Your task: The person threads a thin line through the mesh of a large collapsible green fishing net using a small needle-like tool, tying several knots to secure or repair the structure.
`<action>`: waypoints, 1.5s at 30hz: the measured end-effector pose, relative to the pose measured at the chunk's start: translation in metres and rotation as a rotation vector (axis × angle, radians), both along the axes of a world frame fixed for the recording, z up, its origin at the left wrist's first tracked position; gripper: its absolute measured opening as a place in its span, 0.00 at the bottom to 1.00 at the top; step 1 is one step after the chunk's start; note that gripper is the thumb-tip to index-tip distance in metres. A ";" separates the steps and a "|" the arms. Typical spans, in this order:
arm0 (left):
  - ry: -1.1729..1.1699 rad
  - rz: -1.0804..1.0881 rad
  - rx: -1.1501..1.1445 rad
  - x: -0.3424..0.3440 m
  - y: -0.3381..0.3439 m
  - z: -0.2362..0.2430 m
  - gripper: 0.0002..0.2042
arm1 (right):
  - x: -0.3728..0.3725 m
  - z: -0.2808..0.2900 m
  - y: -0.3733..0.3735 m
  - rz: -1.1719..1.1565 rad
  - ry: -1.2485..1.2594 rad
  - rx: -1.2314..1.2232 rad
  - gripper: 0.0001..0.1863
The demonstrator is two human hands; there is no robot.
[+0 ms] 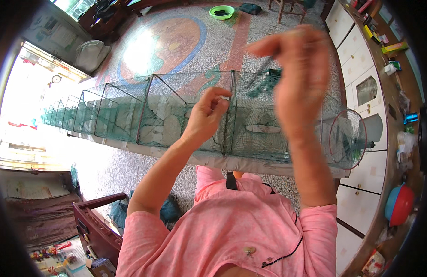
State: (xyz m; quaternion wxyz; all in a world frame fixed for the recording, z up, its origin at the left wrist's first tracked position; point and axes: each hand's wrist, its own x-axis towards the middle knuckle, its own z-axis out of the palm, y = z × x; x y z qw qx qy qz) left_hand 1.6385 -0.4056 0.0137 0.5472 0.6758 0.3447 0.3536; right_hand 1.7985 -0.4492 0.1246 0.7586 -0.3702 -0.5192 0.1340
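Note:
A long green net cage (172, 120) with square metal frames lies across a grey-covered bench (269, 165), ending at the right in a round red hoop (364, 138). My left hand (206, 113) is closed in a pinch on the netting beside an upright frame bar (233, 83) near the middle. My right hand (296, 69) is raised above the cage to the right, smeared by motion, so its grip is unclear. Something dark shows just below its fingers, too blurred to name.
White cabinets (361, 175) line the right, with a red-and-blue bowl (400, 205) and small items. A dark red wooden piece (98, 217) stands at lower left. Behind the cage are a green basin (221, 9), a wooden chair (282, 10) and a bag (90, 55).

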 end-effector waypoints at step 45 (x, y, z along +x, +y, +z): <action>0.012 -0.158 -0.415 -0.021 0.044 0.022 0.08 | -0.024 -0.090 0.012 -0.080 -0.671 -0.433 0.05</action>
